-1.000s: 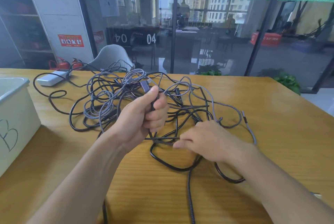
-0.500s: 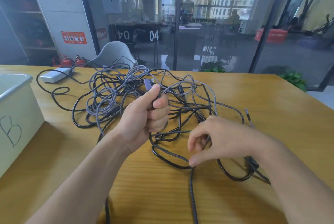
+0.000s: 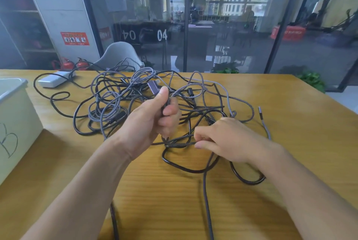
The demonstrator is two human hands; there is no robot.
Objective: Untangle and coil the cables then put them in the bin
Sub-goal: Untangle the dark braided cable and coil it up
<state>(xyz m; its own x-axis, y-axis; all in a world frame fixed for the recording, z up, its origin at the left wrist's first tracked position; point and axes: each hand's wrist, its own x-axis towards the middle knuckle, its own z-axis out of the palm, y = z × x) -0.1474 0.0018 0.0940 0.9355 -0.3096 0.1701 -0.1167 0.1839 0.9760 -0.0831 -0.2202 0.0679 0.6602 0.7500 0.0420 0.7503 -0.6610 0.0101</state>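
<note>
While your left hand (image 3: pixel 153 121) has its fingers curled tight round a braided cable just below its grey plug (image 3: pixel 153 86), thumb up alongside it, you're clearly in the untangling stage, nowhere near coiling yet. Your right hand (image 3: pixel 226 140) is down at the near edge of the cable tangle (image 3: pixel 135 100), fingertips pinching a braided strand (image 3: pixel 180 144) that runs across toward your left. Looks like you're tracing one cable out from its plug end.

Next move, I'd guess: feed that strand back through whichever loop it's caught under, keeping the plug end held so you don't lose it. Pulling hard would probably just cinch the knot.

What's in the way: the fat black loop (image 3: pixel 193 169) lying on the table (image 3: pixel 280 162) under your right hand crosses the strand you're holding. A second braided cable (image 3: pixel 206 201) trails off the near edge. The white adapter (image 3: pixel 51 80) at the far left is wired into the mess too. The bin (image 3: pixel 17 119) sits at your left, with no cable visible in the part that shows.
</note>
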